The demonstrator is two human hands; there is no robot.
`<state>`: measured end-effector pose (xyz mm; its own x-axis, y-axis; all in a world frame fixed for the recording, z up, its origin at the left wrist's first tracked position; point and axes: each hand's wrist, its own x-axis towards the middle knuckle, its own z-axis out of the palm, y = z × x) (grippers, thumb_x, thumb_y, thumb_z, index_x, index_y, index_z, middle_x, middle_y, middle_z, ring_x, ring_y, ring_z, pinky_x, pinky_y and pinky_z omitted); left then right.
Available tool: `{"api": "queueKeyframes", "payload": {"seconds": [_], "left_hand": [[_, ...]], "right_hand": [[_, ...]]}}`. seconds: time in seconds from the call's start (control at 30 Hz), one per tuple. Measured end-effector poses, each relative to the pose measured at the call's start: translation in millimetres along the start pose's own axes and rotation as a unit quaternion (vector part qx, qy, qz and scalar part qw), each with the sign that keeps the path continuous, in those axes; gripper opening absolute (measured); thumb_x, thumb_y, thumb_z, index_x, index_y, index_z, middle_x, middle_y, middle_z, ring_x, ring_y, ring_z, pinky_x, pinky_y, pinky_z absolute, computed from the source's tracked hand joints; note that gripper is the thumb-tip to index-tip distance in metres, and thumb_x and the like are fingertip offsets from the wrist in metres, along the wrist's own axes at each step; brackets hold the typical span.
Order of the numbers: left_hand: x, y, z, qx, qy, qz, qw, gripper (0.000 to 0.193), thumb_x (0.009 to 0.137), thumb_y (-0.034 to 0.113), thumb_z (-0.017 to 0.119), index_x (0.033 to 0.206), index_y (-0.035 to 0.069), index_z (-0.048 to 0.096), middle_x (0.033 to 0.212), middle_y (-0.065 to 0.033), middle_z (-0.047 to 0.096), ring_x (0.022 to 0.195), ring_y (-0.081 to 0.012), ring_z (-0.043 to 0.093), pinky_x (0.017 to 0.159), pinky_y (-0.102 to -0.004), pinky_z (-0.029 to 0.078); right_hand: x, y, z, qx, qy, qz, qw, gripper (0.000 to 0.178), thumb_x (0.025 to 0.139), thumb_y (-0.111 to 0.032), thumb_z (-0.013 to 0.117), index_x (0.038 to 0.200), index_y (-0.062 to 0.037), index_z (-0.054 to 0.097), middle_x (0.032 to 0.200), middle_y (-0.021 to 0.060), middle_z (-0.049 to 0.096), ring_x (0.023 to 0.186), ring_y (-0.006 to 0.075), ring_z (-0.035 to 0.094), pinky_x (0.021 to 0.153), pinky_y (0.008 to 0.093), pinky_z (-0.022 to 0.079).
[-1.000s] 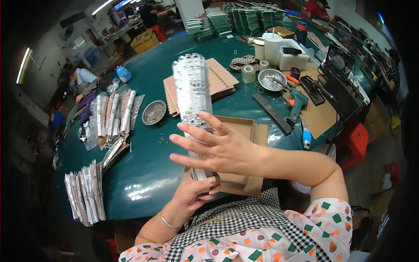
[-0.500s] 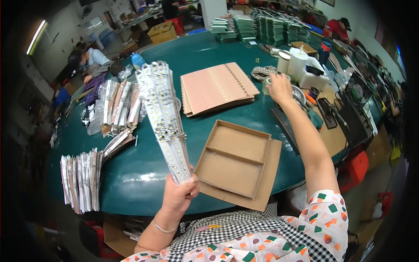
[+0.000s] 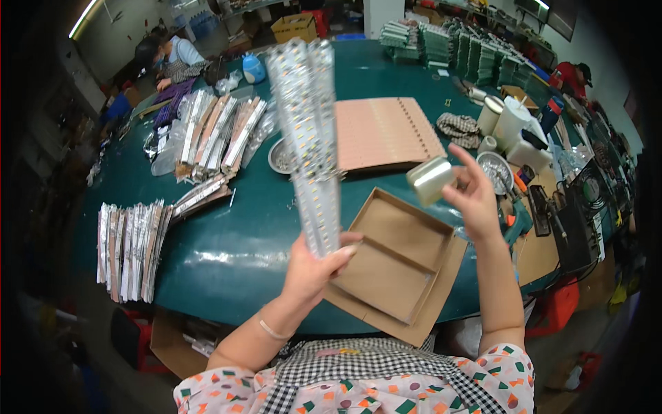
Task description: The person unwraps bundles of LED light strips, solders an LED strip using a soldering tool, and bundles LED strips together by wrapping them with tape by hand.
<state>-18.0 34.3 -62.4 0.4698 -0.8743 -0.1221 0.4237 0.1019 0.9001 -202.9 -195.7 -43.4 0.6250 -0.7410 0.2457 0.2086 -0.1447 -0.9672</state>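
Observation:
My left hand (image 3: 312, 272) is closed round the lower end of a bundle of white LED strips (image 3: 310, 138), held upright over the table. The strips are dotted with small yellow chips, and a band of component leads crosses them partway up. In my right hand (image 3: 477, 207) is a roll of clear tape (image 3: 431, 181), gripped at its right end by thumb and fingers. The roll is in the air above the far right side of a shallow cardboard box (image 3: 396, 224) with a divider.
A stack of pinkish boards (image 3: 386, 131) lies behind the box. Bundled strips (image 3: 131, 252) lie on the left, with more strips (image 3: 217, 134) beyond. To the right are a metal bowl (image 3: 495, 172), a white jug (image 3: 529, 148) and tools. Green board stacks (image 3: 476, 58) stand far back.
My right hand has come back from the far right, bringing the tape roll towards the box. My left hand has shifted right and raised the LED strip bundle. The view has also shifted.

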Motion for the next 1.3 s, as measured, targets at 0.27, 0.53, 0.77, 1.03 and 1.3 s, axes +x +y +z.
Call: {"api": "queueKeyframes", "payload": {"seconds": [0.27,0.53,0.77,1.03,1.3], "left_hand": [[-5.9,-25.8,26.6,0.033,-0.035,-0.021,0.999,0.044,0.078,0.002,0.076,0.114,0.002,0.050,0.092,-0.0038,0.060,0.068,-0.0067,0.056,0.055,-0.0203,0.047],[-19.3,-51.4,9.5,0.111,0.001,-0.006,0.994,0.047,0.075,0.000,0.077,0.113,0.003,0.049,0.086,-0.0024,0.058,0.064,-0.0078,0.055,0.053,-0.0219,0.047],[-22.8,-62.6,1.9,0.184,0.008,0.000,0.983,0.050,0.073,-0.002,0.077,0.116,0.000,0.050,0.092,-0.0046,0.061,0.073,-0.0091,0.059,0.063,-0.0236,0.051],[-18.4,-62.6,-3.8,0.342,-0.007,0.081,0.936,0.052,0.068,0.010,0.081,0.112,-0.001,0.056,0.102,-0.0173,0.067,0.094,-0.0262,0.067,0.082,-0.0359,0.052],[-34.0,-44.3,3.4,0.438,0.005,0.056,0.897,0.044,0.068,0.009,0.080,0.106,0.001,0.059,0.096,-0.0140,0.069,0.088,-0.0208,0.068,0.079,-0.0330,0.052]], "right_hand": [[-99.9,32.3,70.8,0.101,0.000,0.063,0.993,0.061,0.081,0.007,0.067,0.137,0.0009,0.046,0.117,0.0092,0.061,0.110,0.0165,0.058,0.097,0.0298,0.046],[-107.8,54.4,72.4,-0.223,0.077,-0.110,0.965,0.026,0.069,-0.001,0.077,0.094,-0.0059,0.076,0.095,0.0092,0.064,0.081,0.0191,0.059,0.073,0.0293,0.049],[-87.8,38.3,77.0,-0.320,-0.017,-0.168,0.932,0.006,0.078,-0.001,0.068,0.080,-0.0002,0.062,0.081,0.0106,0.063,0.077,0.0277,0.062,0.069,0.0360,0.050],[-84.3,40.3,72.9,-0.067,0.047,-0.004,0.997,0.008,0.080,0.004,0.064,0.086,0.0016,0.059,0.073,0.0144,0.066,0.066,0.0269,0.067,0.063,0.0312,0.052],[-50.5,-72.3,53.3,-0.526,-0.067,-0.415,0.740,0.031,0.069,-0.013,0.074,0.098,-0.0036,0.069,0.108,0.0076,0.066,0.108,0.0282,0.059,0.096,0.0463,0.044]]}}
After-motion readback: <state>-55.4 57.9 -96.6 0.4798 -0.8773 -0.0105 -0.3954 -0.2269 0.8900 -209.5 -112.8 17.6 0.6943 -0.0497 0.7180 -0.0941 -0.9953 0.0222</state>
